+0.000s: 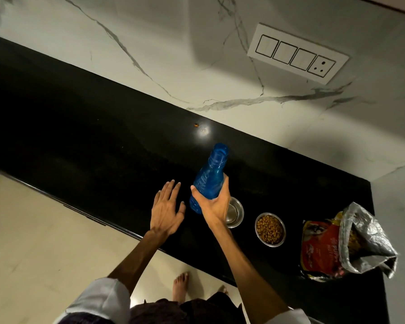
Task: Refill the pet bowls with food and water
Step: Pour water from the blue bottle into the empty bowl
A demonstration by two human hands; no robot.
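My right hand (214,203) grips the uncapped blue bottle (208,178) at frame centre. My left hand (165,212) hovers beside it, fingers spread, holding nothing.

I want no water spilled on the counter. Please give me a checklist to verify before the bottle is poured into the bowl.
1. Cap off: the blue bottle shows an open mouth. Ok.
2. Firm grip: the right hand wraps the bottle's lower body. Ok.
3. Target bowl free: the steel bowl next to the hand holds no kibble; whether it holds water, cannot tell.
4. Mouth aimed at the bowl: it points away toward the wall. Not ok.
5. Left hand clear: open, beside the bottle, away from the bowl. Ok.
6. Food done: the kibble bowl is filled. Ok.
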